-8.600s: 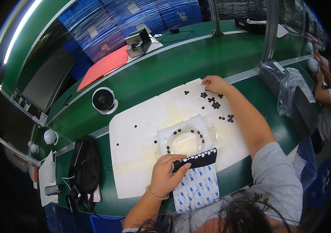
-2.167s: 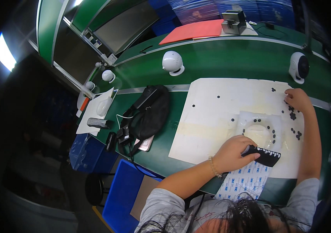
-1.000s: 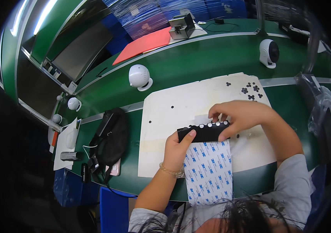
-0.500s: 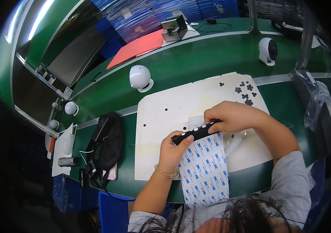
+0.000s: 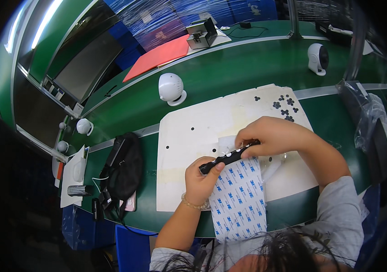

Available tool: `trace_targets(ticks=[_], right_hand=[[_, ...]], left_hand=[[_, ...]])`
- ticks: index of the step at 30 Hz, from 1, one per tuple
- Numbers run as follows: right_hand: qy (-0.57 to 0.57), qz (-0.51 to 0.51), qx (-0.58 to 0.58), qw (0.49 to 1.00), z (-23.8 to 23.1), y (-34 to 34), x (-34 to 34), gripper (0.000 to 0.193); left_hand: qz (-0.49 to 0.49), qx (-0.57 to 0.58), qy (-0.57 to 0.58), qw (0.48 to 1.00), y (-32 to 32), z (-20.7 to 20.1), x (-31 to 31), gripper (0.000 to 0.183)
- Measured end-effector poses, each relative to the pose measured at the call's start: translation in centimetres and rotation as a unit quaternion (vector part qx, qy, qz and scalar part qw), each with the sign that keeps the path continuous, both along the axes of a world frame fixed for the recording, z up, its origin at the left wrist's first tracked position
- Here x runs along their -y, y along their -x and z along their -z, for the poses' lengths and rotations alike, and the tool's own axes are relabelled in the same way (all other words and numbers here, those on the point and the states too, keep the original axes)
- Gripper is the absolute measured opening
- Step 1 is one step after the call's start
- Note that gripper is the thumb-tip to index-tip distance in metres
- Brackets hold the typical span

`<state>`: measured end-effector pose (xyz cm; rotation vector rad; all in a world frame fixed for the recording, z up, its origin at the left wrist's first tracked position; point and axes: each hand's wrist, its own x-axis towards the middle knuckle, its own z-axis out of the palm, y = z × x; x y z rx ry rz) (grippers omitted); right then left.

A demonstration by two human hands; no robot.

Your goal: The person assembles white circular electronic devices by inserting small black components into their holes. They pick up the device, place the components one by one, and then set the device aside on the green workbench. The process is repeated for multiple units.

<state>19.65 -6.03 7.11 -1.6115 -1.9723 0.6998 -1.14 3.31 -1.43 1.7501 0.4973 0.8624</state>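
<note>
A sheet of white backing paper with blue print (image 5: 240,201) hangs toward me over the table's near edge. Its far end is bent over into a black strip with white round holes (image 5: 229,158). My left hand (image 5: 200,181) grips the strip's left end, thumb on top. At the right end my right hand (image 5: 268,138) has its fingers curled in a pinch, touching the strip; its fingertips are partly hidden. Under both hands lies a cream board (image 5: 189,177). Black flower-shaped pieces (image 5: 285,112) and several black dots (image 5: 192,128) sit on it.
White round-headed devices stand on the green bench behind the board (image 5: 171,88) and at the far right (image 5: 318,59). To the left lie a black bag (image 5: 127,163) and a dark cylinder (image 5: 80,190) on paper. A plastic-wrapped item (image 5: 370,118) is at right.
The black strip's left end has dipped slightly. My right fingers have shifted a little left along it. Both hands stay at the strip.
</note>
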Motion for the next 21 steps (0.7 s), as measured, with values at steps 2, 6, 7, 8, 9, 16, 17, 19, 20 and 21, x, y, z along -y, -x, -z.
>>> trace_targets(ticks=[2,6,7,8,9,16,17,19,20,21], right_hand=[[-0.042,0.012,-0.042,0.998,0.6,0.7,0.0,0.019],[-0.057,-0.007,0.01,0.998,0.3,1.3,0.1,0.017],[-0.044,-0.013,0.013,0.999,0.3,1.2,0.0,0.017],[-0.031,-0.019,0.017,0.999,0.2,1.2,0.0,0.016],[-0.028,-0.019,0.019,0.999,0.2,1.2,0.0,0.015],[-0.037,-0.014,0.051,0.998,0.0,1.0,0.1,0.015],[-0.036,-0.018,0.062,0.997,-0.1,0.9,0.1,0.016],[-0.017,-0.051,0.032,0.998,-0.2,0.4,0.0,0.019],[-0.007,-0.068,0.017,0.997,-0.2,0.0,0.0,0.021],[-0.012,-0.09,-0.009,0.996,-0.1,-0.5,-0.1,0.023]], left_hand=[[-0.008,-0.003,0.005,1.0,0.0,-0.1,0.1,0.022],[-0.007,-0.008,-0.001,1.0,0.1,-0.2,0.1,0.021],[0.003,-0.001,-0.008,1.0,0.1,-0.4,0.2,0.021],[0.013,0.006,-0.015,1.0,0.1,-0.4,0.2,0.021],[0.02,0.001,-0.009,1.0,0.2,-0.4,0.2,0.021],[0.055,-0.033,0.002,0.998,0.6,-1.1,-0.1,0.018],[0.056,-0.051,-0.006,0.997,0.6,-1.2,-0.2,0.017],[0.079,-0.062,-0.067,0.993,0.7,-1.6,-0.3,0.016],[0.091,-0.068,-0.097,0.989,0.7,-1.7,-0.3,0.016],[0.092,-0.057,-0.105,0.989,0.7,-1.7,-0.4,0.015]])
